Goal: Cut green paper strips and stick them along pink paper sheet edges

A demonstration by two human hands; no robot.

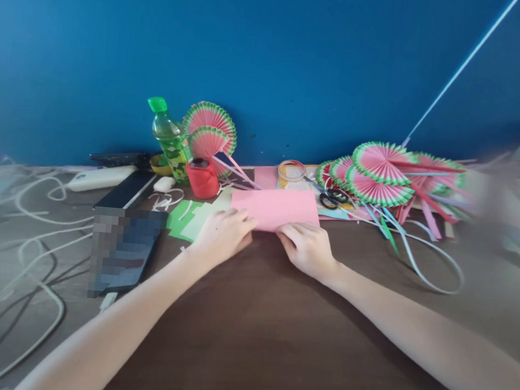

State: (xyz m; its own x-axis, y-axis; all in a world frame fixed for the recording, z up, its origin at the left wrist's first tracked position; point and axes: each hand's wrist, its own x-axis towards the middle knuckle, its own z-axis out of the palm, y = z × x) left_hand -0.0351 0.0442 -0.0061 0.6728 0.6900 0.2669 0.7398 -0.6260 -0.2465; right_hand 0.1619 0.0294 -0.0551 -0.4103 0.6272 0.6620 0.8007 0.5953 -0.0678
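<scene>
A pink sheet of paper (pixel 277 207) lies on the dark brown table (pixel 248 327) in front of me. My left hand (pixel 222 235) rests on its near left edge with the fingers curled and pressed down on the paper. My right hand (pixel 306 246) holds the near right edge the same way, fingertips pinching the folded border. Both forearms stretch in from the bottom corners. Green paper pieces (pixel 189 218) lie just left of my left hand.
Pink-and-green pleated paper fans (pixel 380 169) are piled at the back right, with others (pixel 208 131) against the blue wall. Scissors (pixel 332 196), a tape roll (pixel 292 171), a red cup (pixel 202 178), a green bottle (pixel 170 138), a phone (pixel 121 249) and white cables (pixel 32 248) stand around.
</scene>
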